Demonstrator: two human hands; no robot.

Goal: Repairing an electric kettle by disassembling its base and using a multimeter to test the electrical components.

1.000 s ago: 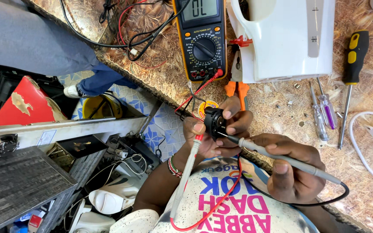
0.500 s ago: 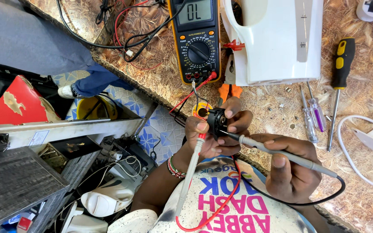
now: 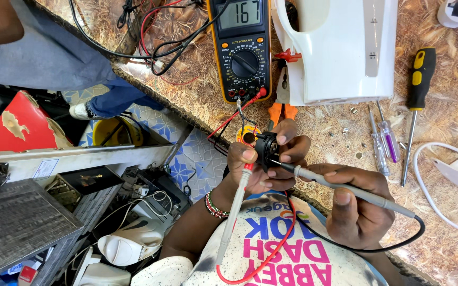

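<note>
My left hand [image 3: 258, 164] grips a small round black electrical part [image 3: 265, 149] and pins the red-tipped grey test probe [image 3: 235, 209] against it with the thumb. My right hand [image 3: 356, 204] holds the other grey probe [image 3: 356, 191], the one with the black lead, and its metal tip touches the right side of the black part. Both leads run to the yellow-edged black multimeter [image 3: 243, 47] lying on the worktop, whose display is lit. A white electric kettle [image 3: 343, 47] lies on its side just right of the meter.
On the speckled worktop [image 3: 451, 222] lie orange-handled pliers [image 3: 282, 103], a black-and-yellow screwdriver [image 3: 414, 103], two small screwdrivers [image 3: 381, 143], loose screws and a white cable [image 3: 425, 185]. Tangled red and black wires [image 3: 149, 37] lie at upper left. Another person's leg [image 3: 107, 98] stands on the tiled floor below.
The hands and probes stay together on the black part. The view has shifted slightly, so the meter and kettle sit a little higher in the frame.
</note>
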